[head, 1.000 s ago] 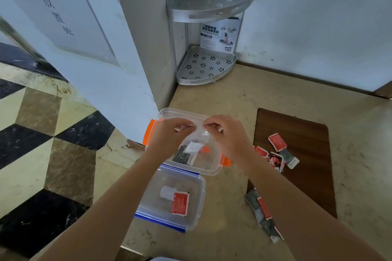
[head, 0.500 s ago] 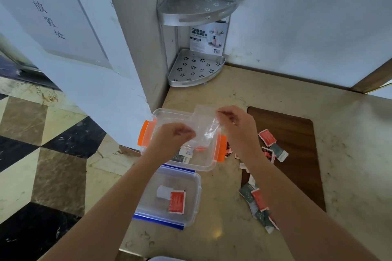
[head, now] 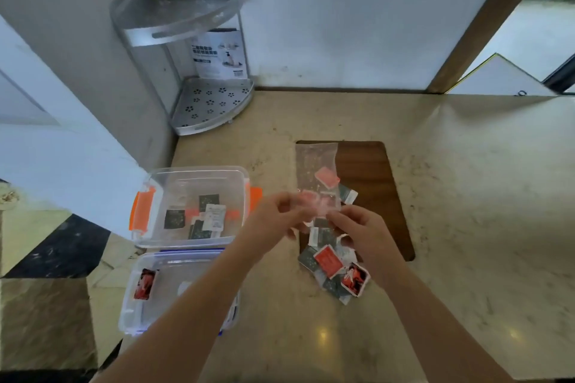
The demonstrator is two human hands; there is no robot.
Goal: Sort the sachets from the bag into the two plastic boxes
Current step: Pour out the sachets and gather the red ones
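My left hand (head: 273,219) and my right hand (head: 361,228) both pinch the near end of a clear plastic bag (head: 315,171), which stretches away from me over the sachet pile. Loose red, dark and white sachets (head: 329,261) lie on the counter under and below my hands. The orange-latched clear box (head: 199,177) at the left holds dark and white sachets. Nearer to me, the blue-latched clear box (head: 130,314) holds a red sachet (head: 143,284); my left forearm covers part of it.
A brown wooden board (head: 379,196) lies on the beige stone counter (head: 466,227) under part of the pile. A metal two-tier corner rack (head: 211,106) stands at the back left corner. The counter's left edge drops to a tiled floor (head: 46,258).
Both hands have carried the bag rightwards, from above the orange-latched box to above the sachet pile by the board. The camera view has also swung to the right.
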